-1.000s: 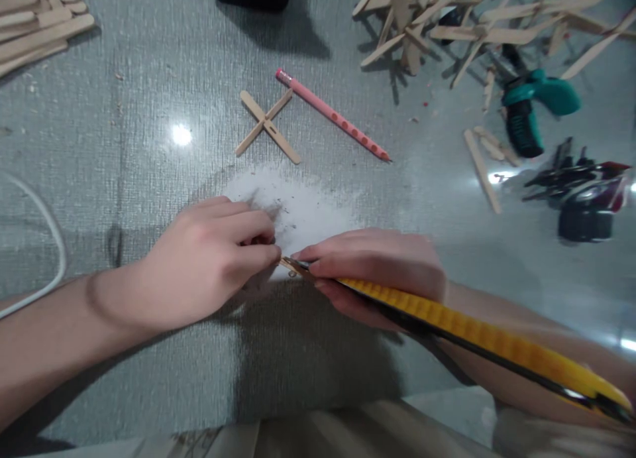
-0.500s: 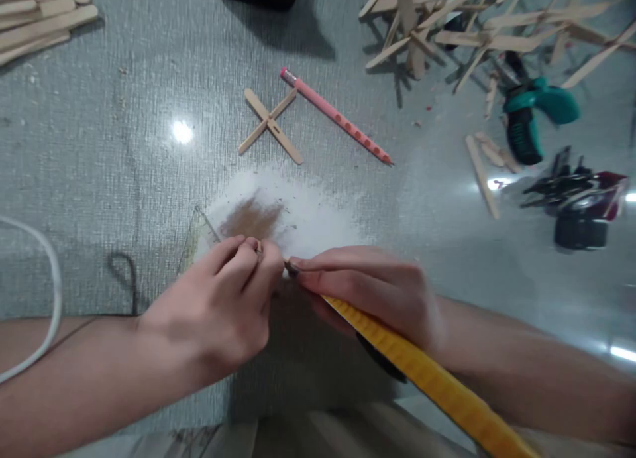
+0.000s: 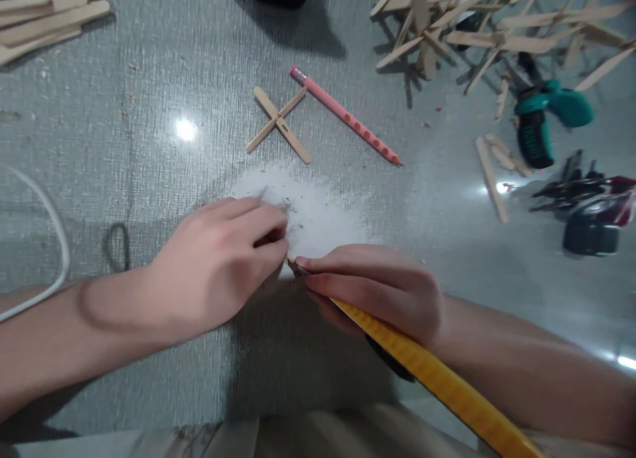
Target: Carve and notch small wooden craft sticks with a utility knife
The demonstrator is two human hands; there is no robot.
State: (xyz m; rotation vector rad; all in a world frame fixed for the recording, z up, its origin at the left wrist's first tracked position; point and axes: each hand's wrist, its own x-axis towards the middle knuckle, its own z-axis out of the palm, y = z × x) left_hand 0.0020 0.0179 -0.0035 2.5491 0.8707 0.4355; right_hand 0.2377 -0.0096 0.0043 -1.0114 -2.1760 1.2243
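Note:
My left hand is closed, its fingers curled down with the tips hidden. A small wooden piece shows between its thumb side and my right fingertips. My right hand is wrapped round a long yellow ribbed-handled tool, which looks like a utility knife. Its dark metal tip meets the wooden piece. Below the hand a black part juts out from the handle. Ahead of both hands lie a cross of two craft sticks and a pink pencil with a pink eraser.
Wooden stick assemblies are heaped at the back right, near teal-handled pliers and dark tools. A stack of sticks sits at the back left. A white cable passes over my left forearm. A white patch marks the table.
My left hand has turned and moved slightly right and forward. The brown blur beyond its fingers no longer shows. My right hand keeps the yellow tool. The whole view has shifted a little.

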